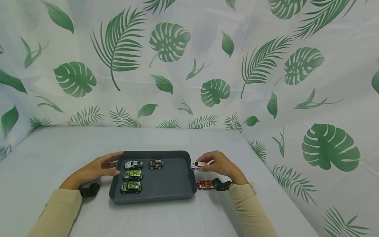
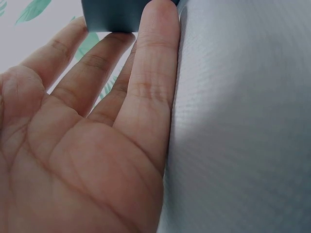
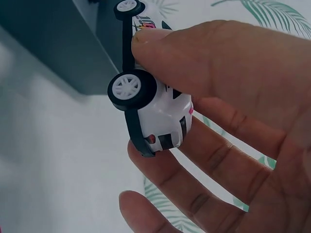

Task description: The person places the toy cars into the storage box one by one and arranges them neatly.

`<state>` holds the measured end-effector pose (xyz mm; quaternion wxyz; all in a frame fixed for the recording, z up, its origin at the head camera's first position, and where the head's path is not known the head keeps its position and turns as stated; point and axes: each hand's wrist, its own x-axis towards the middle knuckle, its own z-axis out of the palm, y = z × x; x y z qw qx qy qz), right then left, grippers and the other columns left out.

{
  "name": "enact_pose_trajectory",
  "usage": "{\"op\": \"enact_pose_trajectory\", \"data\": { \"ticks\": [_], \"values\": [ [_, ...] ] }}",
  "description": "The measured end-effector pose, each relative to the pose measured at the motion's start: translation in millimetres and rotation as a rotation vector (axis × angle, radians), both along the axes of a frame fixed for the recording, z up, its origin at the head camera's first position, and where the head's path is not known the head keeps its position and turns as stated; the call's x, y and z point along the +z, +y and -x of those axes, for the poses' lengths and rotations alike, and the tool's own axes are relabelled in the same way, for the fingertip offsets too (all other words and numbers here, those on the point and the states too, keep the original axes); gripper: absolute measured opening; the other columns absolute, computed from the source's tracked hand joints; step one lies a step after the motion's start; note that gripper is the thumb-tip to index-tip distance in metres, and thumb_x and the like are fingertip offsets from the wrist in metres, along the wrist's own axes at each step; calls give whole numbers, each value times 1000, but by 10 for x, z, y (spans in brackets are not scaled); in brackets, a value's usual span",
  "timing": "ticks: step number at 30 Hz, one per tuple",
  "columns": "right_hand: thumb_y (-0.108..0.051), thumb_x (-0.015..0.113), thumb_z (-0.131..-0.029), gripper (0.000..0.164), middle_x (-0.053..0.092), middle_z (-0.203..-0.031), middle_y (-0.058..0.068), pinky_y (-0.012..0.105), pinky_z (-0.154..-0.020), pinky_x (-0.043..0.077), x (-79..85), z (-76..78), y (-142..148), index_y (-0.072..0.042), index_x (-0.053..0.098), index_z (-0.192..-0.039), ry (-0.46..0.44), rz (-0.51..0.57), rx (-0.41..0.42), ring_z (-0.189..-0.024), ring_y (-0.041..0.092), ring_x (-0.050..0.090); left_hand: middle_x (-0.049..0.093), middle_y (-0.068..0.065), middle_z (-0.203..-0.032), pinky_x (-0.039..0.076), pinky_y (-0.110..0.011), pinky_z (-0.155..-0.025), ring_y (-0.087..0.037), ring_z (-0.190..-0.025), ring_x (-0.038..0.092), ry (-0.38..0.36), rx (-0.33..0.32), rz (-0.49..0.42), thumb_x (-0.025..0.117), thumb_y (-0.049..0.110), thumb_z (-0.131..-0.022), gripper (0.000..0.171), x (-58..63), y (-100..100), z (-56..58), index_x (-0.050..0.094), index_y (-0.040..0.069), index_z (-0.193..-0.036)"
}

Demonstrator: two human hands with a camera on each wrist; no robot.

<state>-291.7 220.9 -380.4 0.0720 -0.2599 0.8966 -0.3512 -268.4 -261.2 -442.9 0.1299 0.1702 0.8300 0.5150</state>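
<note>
My right hand (image 1: pixel 220 163) pinches a white toy car (image 1: pixel 197 165) between thumb and fingers, at the right rim of the grey tray (image 1: pixel 165 197). The right wrist view shows the car's (image 3: pixel 163 119) side and white-spoked wheels, with the thumb across it. Fairly straight fingers of my left hand (image 1: pixel 96 169) touch the tray's left wall; in the left wrist view the fingertips meet the dark tray (image 2: pixel 112 17). Inside the tray, a white-and-green car (image 1: pixel 134 165), a blue-and-yellow car (image 1: pixel 132 175) and a camouflage car (image 1: pixel 131 187) line the left side, with a dark blue car (image 1: pixel 155 164) beside them.
A red toy car (image 1: pixel 205 185) lies on the white table (image 1: pixel 154 219) just right of the tray, below my right hand. Behind the table and along its right hangs a white leaf-print cloth (image 1: pixel 189 89). A black wrist device (image 1: pixel 221 185) is close to the red car.
</note>
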Motion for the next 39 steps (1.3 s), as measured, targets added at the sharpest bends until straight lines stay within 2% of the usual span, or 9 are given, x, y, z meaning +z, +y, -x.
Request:
{"op": "enact_pose_trajectory", "data": {
  "ticks": [12, 27, 34, 39],
  "values": [
    [-7, 83, -93, 28, 78, -110, 7, 36, -88, 60, -6, -7, -198, 1, 80, -119, -12, 13, 65, -98, 16, 68, 25, -37, -170, 38, -77, -114, -64, -151, 32, 0, 12, 8, 82, 25, -98, 95, -3, 13, 5, 26, -2, -170],
    [-10, 83, -94, 25, 78, -109, 3, 37, -91, 58, 15, -3, -479, -3, 80, -119, -14, -16, 97, -98, 12, 67, 25, -36, -171, 37, -77, -115, -63, -151, 32, 2, 7, -8, 83, 25, -98, 95, 0, 5, 8, 27, -2, -170],
    [-8, 83, -94, 25, 76, -101, 1, 30, -81, 56, -5, 6, -595, -1, 81, -118, -15, 3, 117, -92, 10, 64, 24, -36, -171, 36, -76, -116, -63, -151, 32, 0, 11, -3, 83, 26, -98, 95, -1, 2, 4, 27, -1, -170],
    [-6, 84, -93, 26, 77, -103, 3, 28, -82, 57, -13, 9, -656, 0, 80, -118, -30, 18, 129, -89, 9, 64, 25, -36, -171, 35, -76, -116, -63, -151, 32, -5, 16, 8, 83, 27, -98, 96, -5, -3, 11, 27, 0, -170]
  ]
}}
